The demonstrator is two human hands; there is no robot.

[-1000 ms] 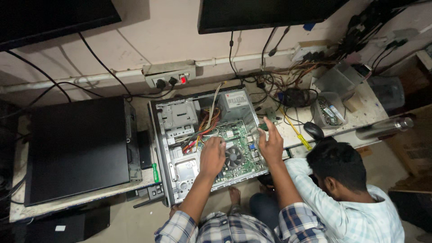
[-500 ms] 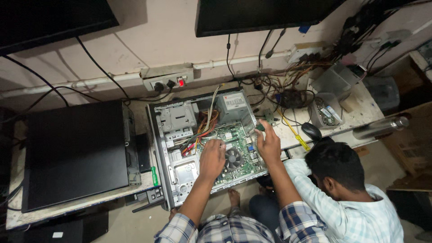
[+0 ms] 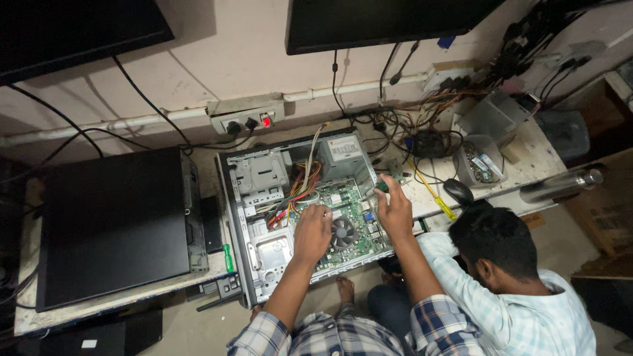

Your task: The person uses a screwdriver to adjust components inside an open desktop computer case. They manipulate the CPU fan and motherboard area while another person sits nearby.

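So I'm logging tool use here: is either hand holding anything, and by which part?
The right hand pinches a small green-tipped thing at its fingertips; what it is, and which part, cannot be told. The left hand rests on the motherboard, apparently holding nothing.

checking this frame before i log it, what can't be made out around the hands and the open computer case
Head view only:
- Left hand fingertips: they cover what they touch on the green circuit board.
- Right hand: a small dark-green object at its fingertips, too small to identify.
- Open grey metal computer case: wire bundle hides the board's upper left.
- Clear plastic tub: contents too small to tell.
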